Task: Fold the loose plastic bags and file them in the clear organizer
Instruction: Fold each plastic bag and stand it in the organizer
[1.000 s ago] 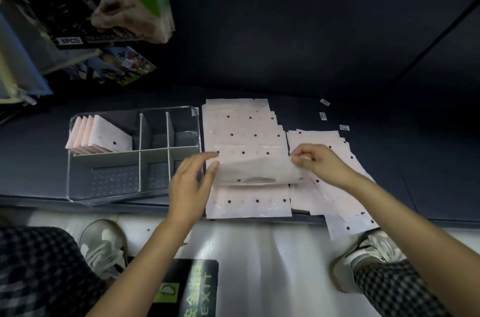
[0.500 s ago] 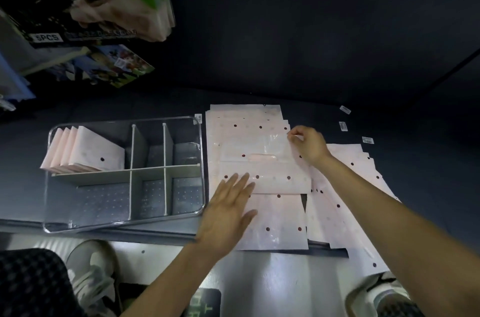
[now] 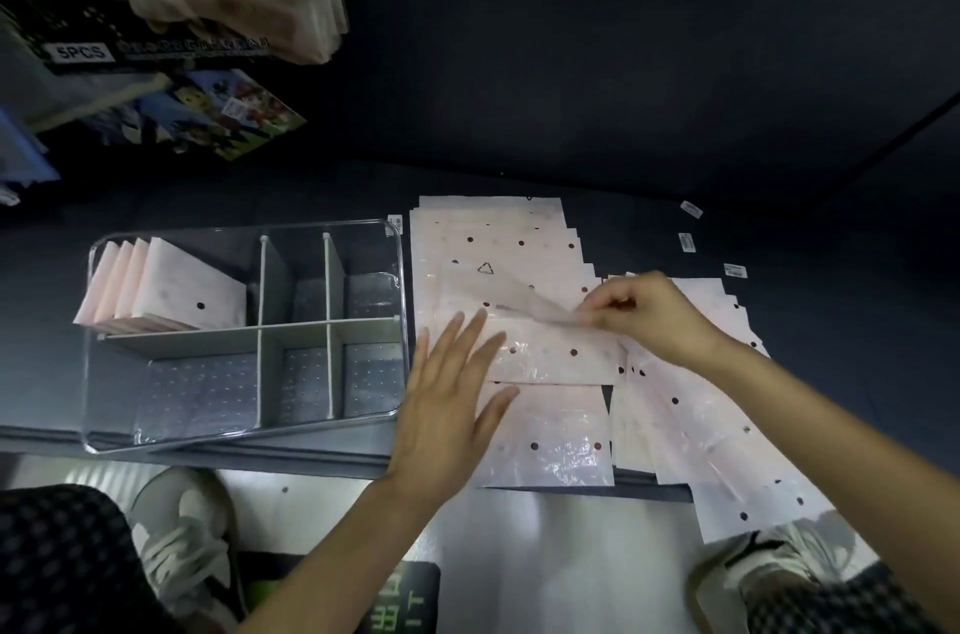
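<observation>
On the dark tabletop (image 3: 675,155), left hand (image 3: 449,405) lies flat, fingers straight and spread, pressing the pink dotted bag (image 3: 550,353) being folded. Right hand (image 3: 649,316) has fingers curled, pinching the bag's lifted translucent edge at its right end. Both forearms reach in from the bottom, left palm down, right wrist angled inward. Bag sits atop the middle stack of loose bags (image 3: 493,238); second stack (image 3: 691,405) fans out to the right. Clear organizer (image 3: 244,431) just left of the stacks, folded bags (image 3: 171,290) standing in its far-left compartment. Small labels (image 3: 687,242) beyond. White floor (image 3: 545,555) below table edge.
</observation>
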A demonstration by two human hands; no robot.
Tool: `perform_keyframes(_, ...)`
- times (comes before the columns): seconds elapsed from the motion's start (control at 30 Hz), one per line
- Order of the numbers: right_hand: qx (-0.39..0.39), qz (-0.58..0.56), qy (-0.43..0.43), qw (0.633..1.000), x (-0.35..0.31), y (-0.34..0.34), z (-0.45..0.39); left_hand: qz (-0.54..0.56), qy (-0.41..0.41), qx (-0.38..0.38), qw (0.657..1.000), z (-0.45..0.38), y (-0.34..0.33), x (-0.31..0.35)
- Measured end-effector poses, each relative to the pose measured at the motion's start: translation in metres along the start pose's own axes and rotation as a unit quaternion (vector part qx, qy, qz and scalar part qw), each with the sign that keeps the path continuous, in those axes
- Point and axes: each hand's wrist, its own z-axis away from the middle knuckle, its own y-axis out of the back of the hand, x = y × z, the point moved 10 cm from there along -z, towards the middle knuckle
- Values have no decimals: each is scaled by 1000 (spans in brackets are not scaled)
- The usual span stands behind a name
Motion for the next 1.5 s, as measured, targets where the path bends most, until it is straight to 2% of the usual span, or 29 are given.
perform_keyframes(0.1, -146, -52, -6, 988, -14, -34, 48, 81, 13, 93, 992, -11, 42, 9)
perform_keyframes(0.17, -233, -47, -24, 971, -18, -54, 76, 132, 22, 126, 983, -16, 63, 11)
perform_keyframes(0.23, -257, -54, -25, 965, -21, -58, 89, 152, 39, 132, 979, -21, 76, 10)
perform_keyframes(0.3, -202, -67, -22, 977, -23, -43, 82, 160, 61, 124, 977, -24, 82, 5)
perform_keyframes(0.43, -22, -88, -30, 995, -10, -4, 46, 117, 67, 92, 987, -24, 79, -2)
perform_keyframes(0.57, 73, -67, -50, 994, 14, 6, 5, 49, 26, 14, 998, -15, 45, 8)
perform_keyframes(0.67, 115, -43, -56, 991, 33, 5, -23, -48, -24, -76, 996, -1, -3, 13)
perform_keyframes(0.73, 135, -35, -60, 988, 44, 3, -39, -96, -25, -164, 981, 13, -39, 4)
perform_keyframes(0.8, 145, -26, -67, 987, 53, 2, -50, -144, -22, -216, 965, 27, -61, -7)
perform_keyframes(0.97, 154, 19, -78, 985, 61, -3, -66, -199, -9, -245, 949, 41, -77, -21)
perform_keyframes(1.03, 197, 90, -75, 973, 55, 2, -59, -203, -13, -255, 945, 44, -81, -22)
perform_keyframes(1.1, 229, 161, -28, 960, 34, -1, -41, -215, -4, -269, 939, 43, -81, -24)
perform_keyframes(1.17, 206, 205, 82, 953, 3, -27, -15, -221, 12, -278, 935, 41, -80, -25)
perform_keyframes(1.27, 84, 324, 223, 916, -19, -102, 34, -221, 0, -291, 931, 43, -88, -26)
perform_keyframes(1.3, 22, 362, 225, 904, -11, -125, 45, -215, 2, -286, 934, 45, -89, -28)
perform_keyframes(1.37, -59, 416, 160, 893, 25, -143, 59, -217, 0, -277, 936, 45, -87, -29)
perform_keyframes(1.5, -47, 476, 55, 877, 82, -103, 84, -210, 25, -287, 934, 53, -75, -45)
